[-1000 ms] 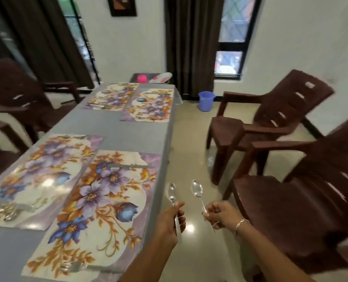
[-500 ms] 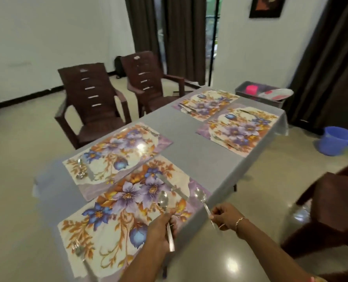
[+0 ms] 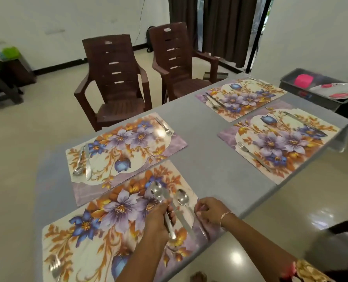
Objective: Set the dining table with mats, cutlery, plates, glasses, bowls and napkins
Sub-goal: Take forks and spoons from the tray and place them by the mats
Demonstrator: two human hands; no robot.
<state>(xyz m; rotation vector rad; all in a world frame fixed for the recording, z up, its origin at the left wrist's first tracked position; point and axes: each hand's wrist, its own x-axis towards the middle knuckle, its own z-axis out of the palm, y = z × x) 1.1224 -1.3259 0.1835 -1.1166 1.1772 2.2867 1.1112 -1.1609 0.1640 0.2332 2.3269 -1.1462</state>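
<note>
Several floral placemats lie on the grey table (image 3: 201, 151). Over the right end of the nearest mat (image 3: 112, 226), my left hand (image 3: 159, 218) grips a steel spoon (image 3: 158, 192) by its handle, bowl pointing away from me. My right hand (image 3: 209, 210) pinches a second spoon (image 3: 183, 197) just to the right of it. A knife (image 3: 179, 216) lies on the mat between the two spoons. A fork (image 3: 55, 267) lies at this mat's left end. The other mats carry cutlery: a spoon and knife (image 3: 83, 161), a fork (image 3: 165, 127), another fork (image 3: 252, 155).
Two brown plastic chairs (image 3: 116, 78) stand across the table. A grey tray (image 3: 319, 92) beyond the table's far right end holds a pink object and a patterned plate (image 3: 338, 90). Tiled floor lies to my right, with a dark chair edge (image 3: 346, 226) there.
The view swung left along the table. Both hands carried their spoons from over the floor beside the table to above the nearest mat's right end.
</note>
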